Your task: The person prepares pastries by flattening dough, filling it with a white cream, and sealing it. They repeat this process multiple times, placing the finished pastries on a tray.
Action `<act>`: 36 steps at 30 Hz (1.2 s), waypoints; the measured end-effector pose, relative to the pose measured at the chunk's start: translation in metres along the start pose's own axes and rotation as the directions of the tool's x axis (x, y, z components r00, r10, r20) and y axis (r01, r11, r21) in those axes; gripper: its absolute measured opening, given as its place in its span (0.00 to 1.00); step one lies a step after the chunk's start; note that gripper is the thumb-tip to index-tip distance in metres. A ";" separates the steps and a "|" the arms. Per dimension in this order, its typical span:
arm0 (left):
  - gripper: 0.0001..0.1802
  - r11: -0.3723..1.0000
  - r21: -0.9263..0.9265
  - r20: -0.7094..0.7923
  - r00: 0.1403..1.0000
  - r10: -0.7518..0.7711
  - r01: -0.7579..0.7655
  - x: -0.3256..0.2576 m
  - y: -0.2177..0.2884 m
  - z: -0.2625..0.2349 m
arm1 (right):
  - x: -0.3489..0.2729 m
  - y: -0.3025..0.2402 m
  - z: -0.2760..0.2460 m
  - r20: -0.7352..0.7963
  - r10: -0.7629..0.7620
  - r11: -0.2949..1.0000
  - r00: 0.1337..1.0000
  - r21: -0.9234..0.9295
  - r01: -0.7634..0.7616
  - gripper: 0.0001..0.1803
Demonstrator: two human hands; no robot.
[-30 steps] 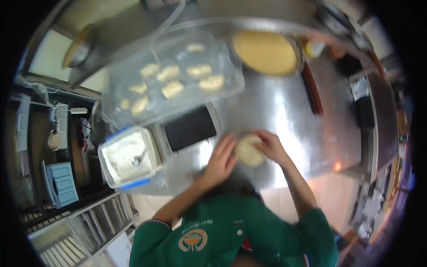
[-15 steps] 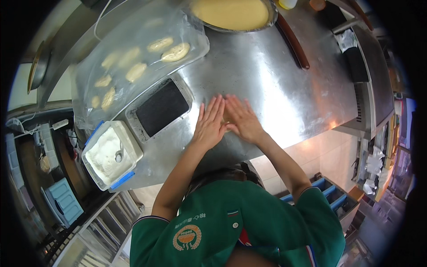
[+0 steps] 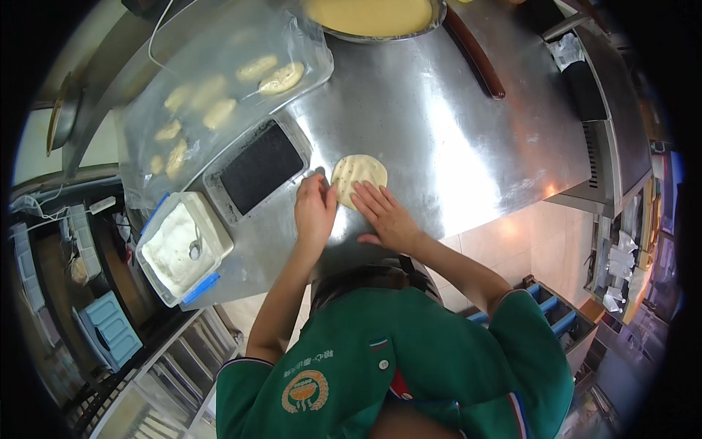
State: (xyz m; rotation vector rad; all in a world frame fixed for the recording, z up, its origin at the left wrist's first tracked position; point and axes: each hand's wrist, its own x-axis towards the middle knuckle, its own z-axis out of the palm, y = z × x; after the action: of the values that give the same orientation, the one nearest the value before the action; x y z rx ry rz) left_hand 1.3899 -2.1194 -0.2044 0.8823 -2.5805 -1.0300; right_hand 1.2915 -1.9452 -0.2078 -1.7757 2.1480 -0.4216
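A flat round of pale dough (image 3: 360,170), marked with small dents or dark specks, lies on the steel worktop. My right hand (image 3: 393,221) is open, its stretched fingers resting on the dough's lower right part. At the dough's left edge is my left hand (image 3: 314,216), its fingers loosely bent and the thumb apart from them, with nothing visible in it. Whether that thumb touches the dough I cannot tell. Beside the left hand stands a shallow rectangular tray (image 3: 213,184) with a dark, flat filling (image 3: 259,164).
A tub (image 3: 221,228) of white powder with a metal scoop sits at the left. Several dough pieces (image 3: 281,77) lie under clear plastic sheeting (image 3: 139,132). Along the back are a bowl (image 3: 409,32) of yellow mixture and a long brown rod (image 3: 475,55). The worktop (image 3: 512,168) ends near my waist.
My hands were side by side, flat over the dough and mostly covering it. They have parted: the left drew back leftward with fingers bent, the right slid lower, and the dough round now shows.
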 end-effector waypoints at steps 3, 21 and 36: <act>0.10 0.980 0.198 -0.020 0.999 0.026 -0.022 0.006 0.007 0.012 | -0.003 -0.001 -0.005 -0.121 0.082 0.996 0.989 0.033 -0.078 0.52; 0.11 0.993 0.112 -0.097 0.994 0.045 -0.034 0.019 0.019 0.027 | 0.018 0.036 -0.014 -0.454 0.565 0.825 0.689 0.297 -0.481 0.28; 0.11 0.996 -0.031 0.157 0.983 0.092 -0.089 0.027 0.040 0.033 | 0.051 0.162 -0.039 -0.470 0.412 0.838 0.781 -0.140 -0.527 0.56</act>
State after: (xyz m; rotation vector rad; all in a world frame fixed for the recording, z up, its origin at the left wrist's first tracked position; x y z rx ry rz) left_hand 1.3372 -2.0947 -0.2014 0.6961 -2.7035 -1.1445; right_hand 1.1217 -1.9646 -0.2436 -1.2444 2.9794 -0.4292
